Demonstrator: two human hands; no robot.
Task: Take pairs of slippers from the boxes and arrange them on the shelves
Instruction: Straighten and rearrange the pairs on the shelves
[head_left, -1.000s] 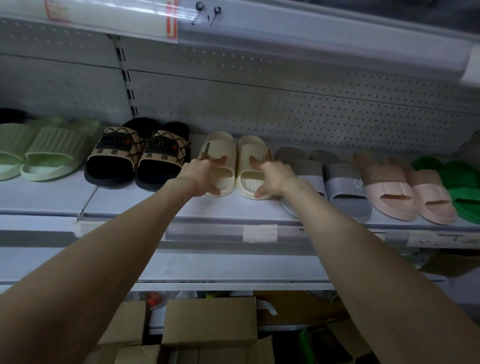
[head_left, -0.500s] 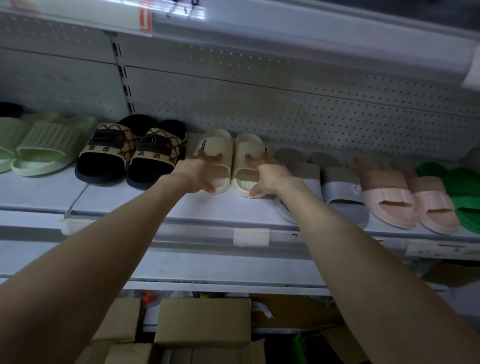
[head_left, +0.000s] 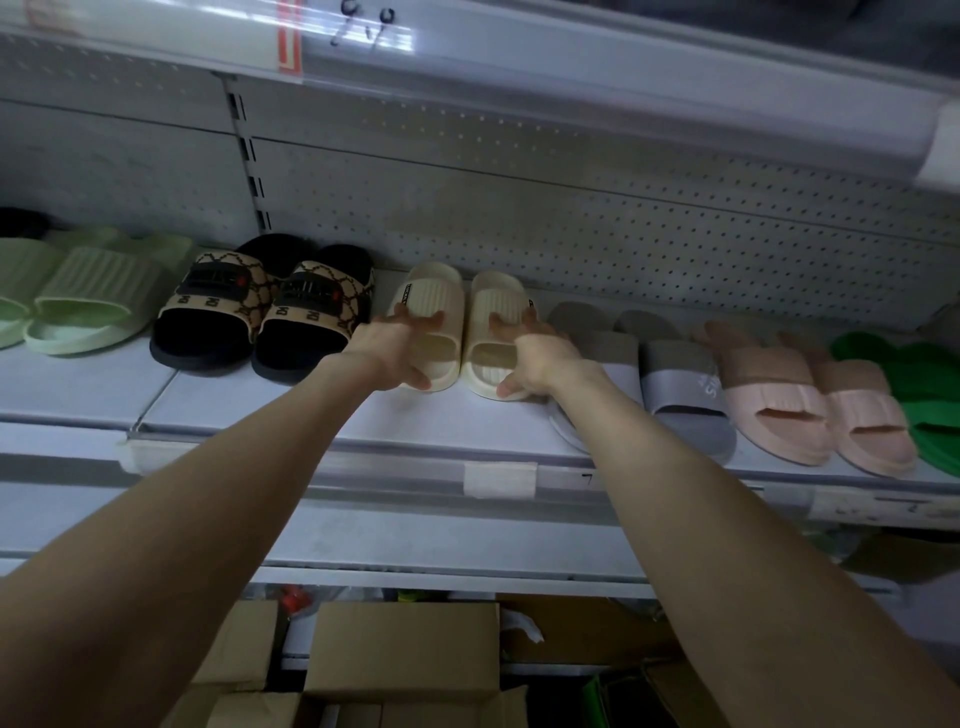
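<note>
The shelf (head_left: 291, 415) holds a near-full row: pale green pair (head_left: 88, 306), black-patterned pair (head_left: 260, 312), grey pair (head_left: 680, 384), pink pair (head_left: 810, 410), bright green pair (head_left: 924, 384). Cardboard boxes (head_left: 400, 649) wait below, contents hidden, so I can't say how much is left. The cream slippers (head_left: 493, 299) stand mid-row, with the left hand (head_left: 387, 348) and right hand (head_left: 540, 358) spread flat, one on each, seemingly squaring them.

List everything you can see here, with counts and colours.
Cream slippers: 2, cream, mid-shelf, under both hands.
Patterned slippers: 2, black-tan, left of cream.
Pale green slippers: 2 visible, far left.
Grey slippers: 2, right of cream.
Pink slippers: 2, right of grey.
Bright green slippers: count unclear, right edge.
Shelf: 1, white, bearing all slippers.
Cardboard boxes: several, brown, below shelf.
Left hand: 1, on left cream slipper.
Right hand: 1, on right cream slipper.
</note>
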